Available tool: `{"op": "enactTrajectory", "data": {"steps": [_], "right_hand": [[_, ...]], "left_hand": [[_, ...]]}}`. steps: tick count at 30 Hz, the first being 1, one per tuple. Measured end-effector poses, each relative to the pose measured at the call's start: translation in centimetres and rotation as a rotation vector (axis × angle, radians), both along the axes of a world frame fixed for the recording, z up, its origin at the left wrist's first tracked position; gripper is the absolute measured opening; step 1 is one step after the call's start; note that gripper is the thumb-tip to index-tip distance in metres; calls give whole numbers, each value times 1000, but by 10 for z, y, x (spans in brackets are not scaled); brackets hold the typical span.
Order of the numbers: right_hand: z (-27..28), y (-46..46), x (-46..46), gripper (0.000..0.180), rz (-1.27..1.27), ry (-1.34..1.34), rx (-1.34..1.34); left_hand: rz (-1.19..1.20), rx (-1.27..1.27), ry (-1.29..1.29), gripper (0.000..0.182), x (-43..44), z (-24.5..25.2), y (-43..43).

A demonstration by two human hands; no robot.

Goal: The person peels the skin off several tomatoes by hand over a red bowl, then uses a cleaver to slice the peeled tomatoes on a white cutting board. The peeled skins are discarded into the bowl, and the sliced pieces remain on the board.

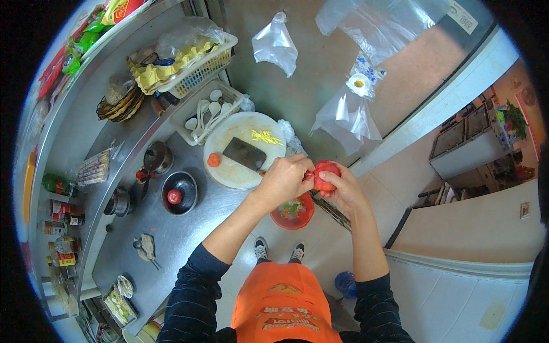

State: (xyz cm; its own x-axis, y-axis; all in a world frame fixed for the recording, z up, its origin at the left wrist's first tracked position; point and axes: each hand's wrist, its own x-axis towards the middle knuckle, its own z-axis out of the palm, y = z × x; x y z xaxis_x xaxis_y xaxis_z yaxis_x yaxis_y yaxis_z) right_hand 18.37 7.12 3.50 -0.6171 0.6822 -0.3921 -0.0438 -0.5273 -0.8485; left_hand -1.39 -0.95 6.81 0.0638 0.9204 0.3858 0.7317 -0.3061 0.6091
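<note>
My right hand (pixel 343 186) holds a red tomato (pixel 327 176) with a wrinkled, uneven surface. The fingers of my left hand (pixel 288 178) pinch a small red piece at the tomato's left side. Below both hands stands a red bin (pixel 296 216) with green and other scraps in it. On the round white cutting board (pixel 218 139) lie a cleaver (pixel 244 153), an orange-red piece of vegetable (pixel 213 160) and a heap of yellow strips (pixel 266 137). A steel bowl (pixel 188 208) left of my left arm holds another tomato (pixel 174 197).
Behind the board stands a white basket of spoons (pixel 188 138). A lidded pot (pixel 158 157) and a rag (pixel 148 244) sit on the steel counter (pixel 210 218). Shelves (pixel 92 218) with bottles curve along the left. Plastic bags (pixel 274 45) hang on the wall ahead.
</note>
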Motion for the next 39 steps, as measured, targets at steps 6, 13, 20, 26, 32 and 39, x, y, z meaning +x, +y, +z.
{"op": "enactTrajectory", "data": {"steps": [6, 13, 20, 26, 32, 39], "right_hand": [[1, -1, -1, 46, -29, -49, 54], [-6, -6, -2, 46, -7, -65, 91], [-20, -4, 8, 52, 33, -8, 28], [-29, -4, 19, 49, -15, 20, 130], [-20, -2, 27, 47, 27, 28, 227], [-13, -4, 36, 60, 50, -14, 139]], "left_hand": [[23, 34, 16, 16, 3, -5, -1], [132, 51, 44, 14, 14, -27, 2], [104, -33, 18, 16, 19, -28, 5], [107, -94, -49, 17, 37, -13, 3], [155, -91, -48, 18, 50, -4, 5], [97, -181, -211, 11, 36, -3, 12]]}}
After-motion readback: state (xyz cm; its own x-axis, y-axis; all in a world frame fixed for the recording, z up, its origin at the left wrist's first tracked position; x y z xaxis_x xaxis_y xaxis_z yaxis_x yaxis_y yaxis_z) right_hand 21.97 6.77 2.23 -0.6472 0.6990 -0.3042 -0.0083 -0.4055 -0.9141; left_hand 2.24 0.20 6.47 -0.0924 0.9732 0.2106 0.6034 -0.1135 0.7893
